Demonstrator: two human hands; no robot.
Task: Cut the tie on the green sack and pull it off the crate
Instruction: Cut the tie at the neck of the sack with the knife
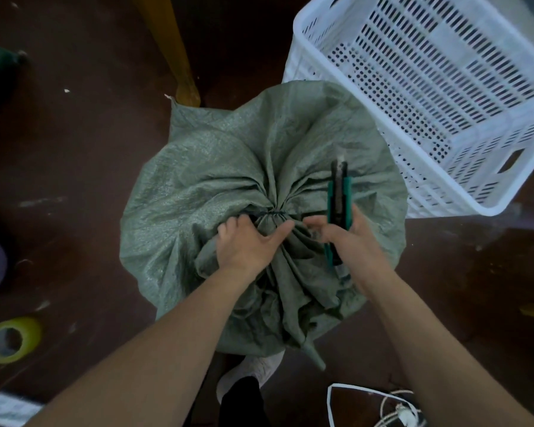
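A green woven sack stands on the dark floor in the middle of the view, its mouth gathered into a bunch. A dark tie is wound tight around the neck. My left hand grips the bunched neck just below the tie. My right hand holds a green-handled cutter upright, its blade pointing away from me, a little to the right of the tie. Whatever the sack covers is hidden.
An empty white perforated plastic crate stands at the upper right, touching the sack. A yellow wooden leg rises behind the sack. A roll of yellow tape lies at the lower left. Cords lie at the bottom right.
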